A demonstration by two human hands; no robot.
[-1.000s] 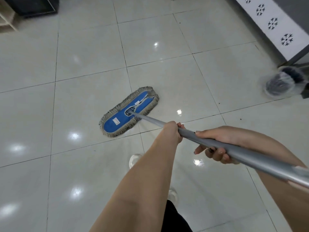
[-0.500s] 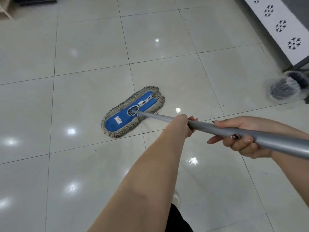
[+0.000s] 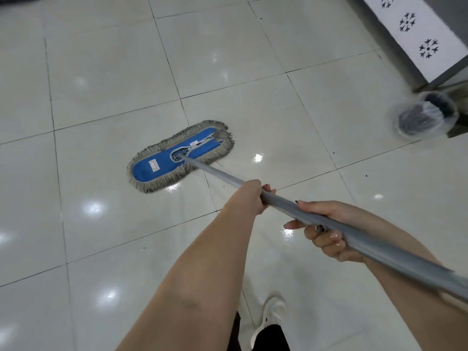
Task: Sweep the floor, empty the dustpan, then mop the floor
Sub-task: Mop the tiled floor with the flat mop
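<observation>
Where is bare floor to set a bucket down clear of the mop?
Free: the tiles left of and beyond the mop head; also the tile between it and the lined bin. Crowded: upper right, bin beside the patterned panel; lower middle, under the handle and by the shoe.

white label on mop head, print unreadable

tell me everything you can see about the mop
The mop has a flat oblong head, blue cloth on top with a white label, ringed by a grey string fringe. It lies flat on the tiled floor. A grey metal-looking handle slants from its centre joint, gripped by the left hand ahead of the right hand.
</observation>
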